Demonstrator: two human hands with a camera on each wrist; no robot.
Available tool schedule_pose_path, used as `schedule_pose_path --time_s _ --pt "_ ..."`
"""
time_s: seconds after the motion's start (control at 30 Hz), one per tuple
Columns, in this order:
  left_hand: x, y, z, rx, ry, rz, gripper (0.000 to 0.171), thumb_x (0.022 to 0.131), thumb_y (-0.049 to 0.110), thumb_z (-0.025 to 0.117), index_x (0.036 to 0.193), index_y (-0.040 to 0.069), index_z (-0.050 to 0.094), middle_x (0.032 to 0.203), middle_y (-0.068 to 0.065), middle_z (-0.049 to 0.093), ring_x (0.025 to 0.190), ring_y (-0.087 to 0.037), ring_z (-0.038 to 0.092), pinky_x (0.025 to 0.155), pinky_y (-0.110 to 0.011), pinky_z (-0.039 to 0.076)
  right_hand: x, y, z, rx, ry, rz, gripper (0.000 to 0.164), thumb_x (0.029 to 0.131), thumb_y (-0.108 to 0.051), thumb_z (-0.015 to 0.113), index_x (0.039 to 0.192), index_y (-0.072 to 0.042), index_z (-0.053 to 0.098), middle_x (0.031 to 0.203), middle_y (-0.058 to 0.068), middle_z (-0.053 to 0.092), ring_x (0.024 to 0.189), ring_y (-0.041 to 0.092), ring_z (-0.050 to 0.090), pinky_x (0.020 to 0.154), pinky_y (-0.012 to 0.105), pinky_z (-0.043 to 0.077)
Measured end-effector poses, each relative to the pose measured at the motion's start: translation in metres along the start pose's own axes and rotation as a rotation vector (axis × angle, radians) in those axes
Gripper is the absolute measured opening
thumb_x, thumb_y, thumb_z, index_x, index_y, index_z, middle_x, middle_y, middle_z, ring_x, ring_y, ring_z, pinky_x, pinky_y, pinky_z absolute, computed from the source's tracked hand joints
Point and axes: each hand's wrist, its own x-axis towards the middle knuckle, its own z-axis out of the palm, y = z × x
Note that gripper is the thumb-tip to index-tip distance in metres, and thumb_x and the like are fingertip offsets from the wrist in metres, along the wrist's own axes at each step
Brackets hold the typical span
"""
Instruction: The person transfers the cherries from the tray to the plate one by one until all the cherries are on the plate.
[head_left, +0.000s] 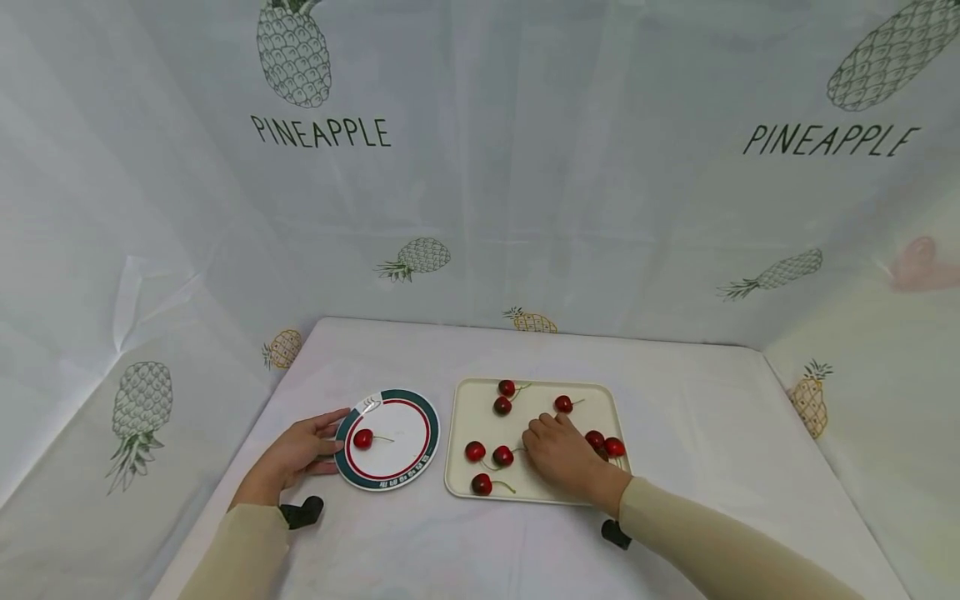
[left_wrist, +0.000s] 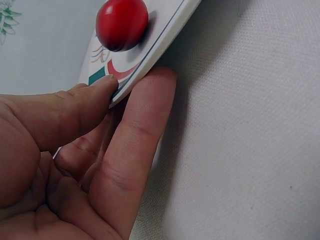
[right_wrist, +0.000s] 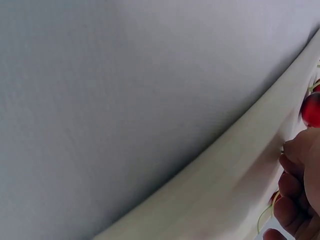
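Note:
My left hand (head_left: pixel 298 448) pinches the left edge of a round plate (head_left: pixel 412 463) with a green rim and a red ring. In the left wrist view the thumb lies on top of the rim, fingers beneath, and that edge is tilted up. One red cherry (head_left: pixel 363 439) with its stem rests on the plate. Over the cream tray (head_left: pixel 536 387), my right hand (head_left: pixel 558 454) has its fingers curled, thumb and forefinger together on a cherry stem. That stem runs to a dark red cherry (head_left: pixel 503 456) lying left of the fingertips.
Several more cherries with stems lie in the tray, among them one cherry (head_left: pixel 482 484) near its front edge and one cherry (head_left: pixel 614 447) by its right side. A white cloth (head_left: pixel 675 400) covers the table. A pineapple-print curtain (head_left: pixel 525 167) hangs behind and at the sides.

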Motion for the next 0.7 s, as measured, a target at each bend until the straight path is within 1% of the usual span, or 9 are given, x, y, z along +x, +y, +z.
schedule_pose_path --time_s 0.13,0.23,0.3,0.4,0.53,0.6,0.7 --pt "0.0 0.0 -0.001 0.003 0.003 0.0 0.067 0.102 -0.002 0.061 0.164 0.014 0.039 0.163 -0.031 0.037 0.095 -0.02 0.074 0.082 -0.039 0.066 0.001 0.001 0.001 0.007 -0.03 0.023 0.013 0.099 -0.02 0.072 0.091 -0.011 0.065 0.081 -0.002 0.054 0.079 0.018 0.047 0.072 0.032 0.041" --pt "0.001 0.0 -0.001 0.007 0.006 -0.004 0.067 0.102 -0.001 0.061 0.164 0.014 0.039 0.164 -0.031 0.037 0.095 -0.02 0.073 0.082 -0.039 0.066 0.002 0.003 0.0 0.007 -0.014 0.022 0.014 0.098 -0.02 0.072 0.091 -0.011 0.065 0.081 -0.002 0.055 0.078 0.018 0.047 0.071 0.032 0.041" --pt "0.002 0.0 -0.001 0.005 0.01 -0.01 0.068 0.102 -0.001 0.062 0.164 0.015 0.039 0.163 -0.03 0.037 0.094 -0.02 0.073 0.082 -0.039 0.066 0.002 0.005 -0.001 0.006 0.021 0.018 0.014 0.097 -0.02 0.074 0.09 -0.011 0.065 0.08 -0.002 0.055 0.078 0.018 0.046 0.071 0.031 0.039" --pt "0.002 -0.001 -0.001 0.005 0.015 -0.023 0.068 0.102 -0.001 0.062 0.164 0.015 0.039 0.163 -0.03 0.037 0.093 -0.02 0.072 0.082 -0.038 0.066 0.004 0.008 -0.003 0.0 0.116 0.003 0.016 0.094 -0.018 0.075 0.087 -0.011 0.063 0.078 -0.001 0.054 0.076 0.019 0.045 0.069 0.031 0.037" --pt "0.002 -0.002 0.0 0.013 0.021 -0.032 0.068 0.102 0.0 0.062 0.164 0.016 0.039 0.164 -0.03 0.036 0.093 -0.02 0.072 0.082 -0.038 0.066 0.007 0.013 -0.005 -0.01 0.228 -0.013 0.017 0.093 -0.017 0.073 0.084 -0.01 0.06 0.077 0.001 0.052 0.075 0.021 0.046 0.071 0.032 0.039" --pt "0.002 -0.002 0.0 0.016 0.023 -0.029 0.068 0.103 0.0 0.062 0.164 0.016 0.039 0.163 -0.03 0.037 0.093 -0.02 0.072 0.082 -0.037 0.066 0.009 0.015 -0.006 -0.02 0.246 -0.007 0.016 0.093 -0.017 0.072 0.084 -0.011 0.059 0.077 0.001 0.052 0.075 0.021 0.047 0.071 0.033 0.04" --pt "0.002 -0.002 0.001 0.019 0.023 -0.023 0.068 0.103 0.0 0.062 0.164 0.016 0.039 0.163 -0.03 0.037 0.093 -0.02 0.072 0.082 -0.038 0.066 0.012 0.018 -0.007 -0.034 0.238 0.008 0.016 0.095 -0.018 0.069 0.084 -0.012 0.059 0.078 0.0 0.053 0.075 0.021 0.048 0.07 0.032 0.04"
